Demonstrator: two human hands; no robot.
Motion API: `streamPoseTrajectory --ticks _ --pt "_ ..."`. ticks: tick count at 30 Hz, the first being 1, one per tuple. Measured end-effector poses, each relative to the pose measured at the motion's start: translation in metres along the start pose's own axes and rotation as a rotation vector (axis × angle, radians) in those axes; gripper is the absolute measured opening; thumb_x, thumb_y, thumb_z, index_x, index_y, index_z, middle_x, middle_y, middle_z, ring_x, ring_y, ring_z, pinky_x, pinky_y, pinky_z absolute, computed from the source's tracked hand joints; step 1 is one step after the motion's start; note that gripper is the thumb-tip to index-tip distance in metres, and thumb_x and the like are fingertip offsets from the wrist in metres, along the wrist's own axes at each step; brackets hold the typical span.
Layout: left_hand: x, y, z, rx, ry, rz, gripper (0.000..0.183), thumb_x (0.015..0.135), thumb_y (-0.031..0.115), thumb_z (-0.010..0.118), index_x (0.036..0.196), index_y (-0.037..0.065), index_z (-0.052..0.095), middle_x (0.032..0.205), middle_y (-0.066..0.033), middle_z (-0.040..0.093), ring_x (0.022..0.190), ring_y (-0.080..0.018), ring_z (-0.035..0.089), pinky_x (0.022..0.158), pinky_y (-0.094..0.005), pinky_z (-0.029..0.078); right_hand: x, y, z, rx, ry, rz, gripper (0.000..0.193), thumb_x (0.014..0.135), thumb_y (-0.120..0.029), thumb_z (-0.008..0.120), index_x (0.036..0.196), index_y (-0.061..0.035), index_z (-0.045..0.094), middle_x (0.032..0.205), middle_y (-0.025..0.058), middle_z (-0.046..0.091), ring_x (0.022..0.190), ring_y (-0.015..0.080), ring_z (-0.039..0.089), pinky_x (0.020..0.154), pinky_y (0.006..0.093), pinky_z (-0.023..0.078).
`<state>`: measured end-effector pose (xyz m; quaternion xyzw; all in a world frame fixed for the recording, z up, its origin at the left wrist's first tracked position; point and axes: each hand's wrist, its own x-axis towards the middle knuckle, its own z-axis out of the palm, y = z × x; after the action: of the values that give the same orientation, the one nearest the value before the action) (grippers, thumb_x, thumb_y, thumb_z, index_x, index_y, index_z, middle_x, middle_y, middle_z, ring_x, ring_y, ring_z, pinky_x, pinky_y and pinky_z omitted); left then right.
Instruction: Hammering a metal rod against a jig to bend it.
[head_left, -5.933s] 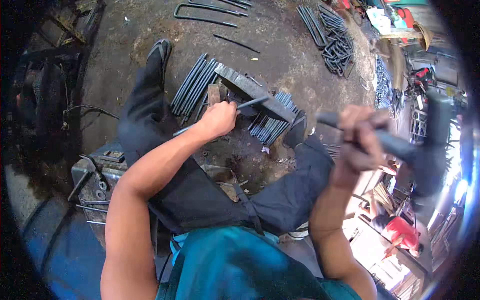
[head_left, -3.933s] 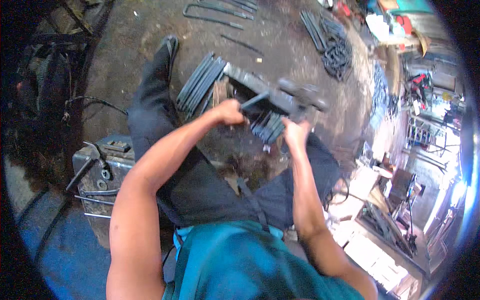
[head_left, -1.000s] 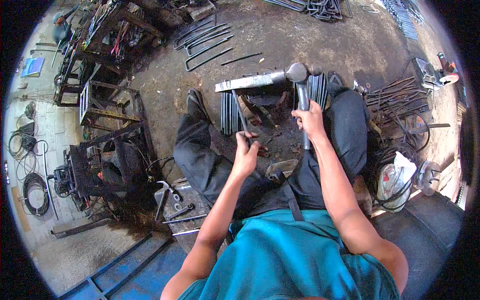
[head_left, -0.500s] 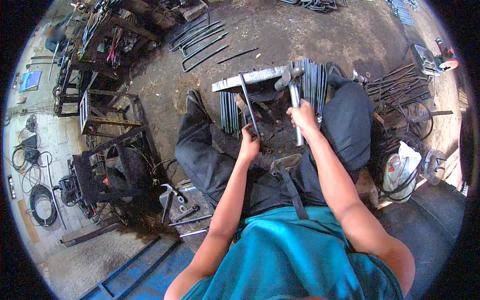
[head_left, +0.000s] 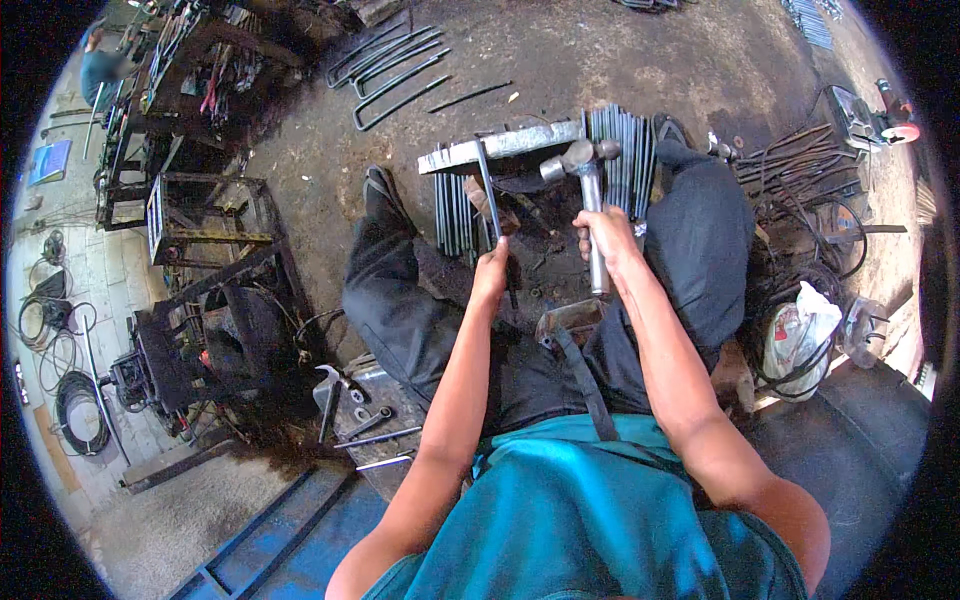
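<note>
1. Steel rod point(head_left: 489, 190) lies at upper centre of the frame; the left hand point(head_left: 489, 275) has its fingers clamped around the lower part. Use a firm grip to resist recoil.
2. The right hand point(head_left: 608, 238) has its fingers wrapped around the handle of the hammer point(head_left: 590, 184). For a clean blow, align the face squarely over the metal bar point(head_left: 450, 158).
3. Rod appearance: slender, grey, apparently straight; upper end overlaps the pale bar.

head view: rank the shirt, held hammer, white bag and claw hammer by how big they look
1. Shirt
2. White bag and held hammer: unsure, the bag looks wider, the hammer longer
3. Claw hammer
</note>
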<state>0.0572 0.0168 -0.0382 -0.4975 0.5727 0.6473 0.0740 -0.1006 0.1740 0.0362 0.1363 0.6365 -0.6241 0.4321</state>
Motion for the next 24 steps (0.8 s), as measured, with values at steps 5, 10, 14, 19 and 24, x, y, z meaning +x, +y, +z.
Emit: streamPoseTrajectory --ticks 5,10,14,19,24 --pt "-0.012 0.02 0.002 0.031 0.083 0.325 0.034 0.1 0.034 0.043 0.109 0.007 0.06 0.066 0.0001 0.048 0.056 -0.0089 0.042 0.05 -0.0265 0.035 -0.002 -0.023 0.007 -0.015 -0.074 -0.273 0.014 0.078 -0.01 0.062 0.079 -0.0059 0.049 0.058 0.0016 0.05 0.041 0.0116 0.047 0.037 0.0266 0.038" --pt "-0.023 0.044 -0.009 0.152 0.062 0.114 0.053 0.097 0.035 0.048 0.129 -0.008 0.047 0.125 -0.0187 0.057 0.118 -0.0241 0.052 0.1 -0.0323 0.036 0.049 -0.02 0.014 0.219 -0.185 0.08 0.02 0.081 -0.025 0.061 0.082 -0.0069 0.051 0.056 0.0025 0.047 0.041 0.0142 0.045 0.041 0.0317 0.038" --pt "-0.019 0.042 -0.019 0.329 0.047 0.109 0.056 0.096 0.036 0.046 0.128 -0.011 0.046 0.124 -0.0259 0.056 0.118 -0.0321 0.053 0.1 -0.034 0.037 0.058 -0.004 0.026 0.4 -0.337 0.119 0.019 0.08 -0.024 0.061 0.08 -0.0093 0.049 0.054 0.0008 0.041 0.043 0.0136 0.043 0.045 0.0311 0.037" --pt "-0.004 0.059 -0.042 0.736 0.026 0.247 0.042 0.091 0.034 0.05 0.093 -0.007 0.058 0.09 -0.0319 0.062 0.094 -0.0448 0.061 0.079 -0.0455 0.047 0.054 0.014 0.031 0.649 -0.414 0.134 0.017 0.08 -0.017 0.062 0.078 -0.0099 0.047 0.057 0.0026 0.046 0.05 0.017 0.047 0.051 0.0332 0.04" --pt "0.026 0.086 -0.083 1.076 0.064 0.347 0.043 0.08 0.038 0.062 0.086 -0.004 0.066 0.084 -0.0292 0.063 0.085 -0.0434 0.063 0.077 -0.0494 0.05 0.061 0.007 0.013 0.579 -0.591 0.315 0.025 0.09 -0.027 0.059 0.074 -0.0151 0.045 0.053 -0.0052 0.033 0.044 0.0086 0.036 0.045 0.0265 0.033"
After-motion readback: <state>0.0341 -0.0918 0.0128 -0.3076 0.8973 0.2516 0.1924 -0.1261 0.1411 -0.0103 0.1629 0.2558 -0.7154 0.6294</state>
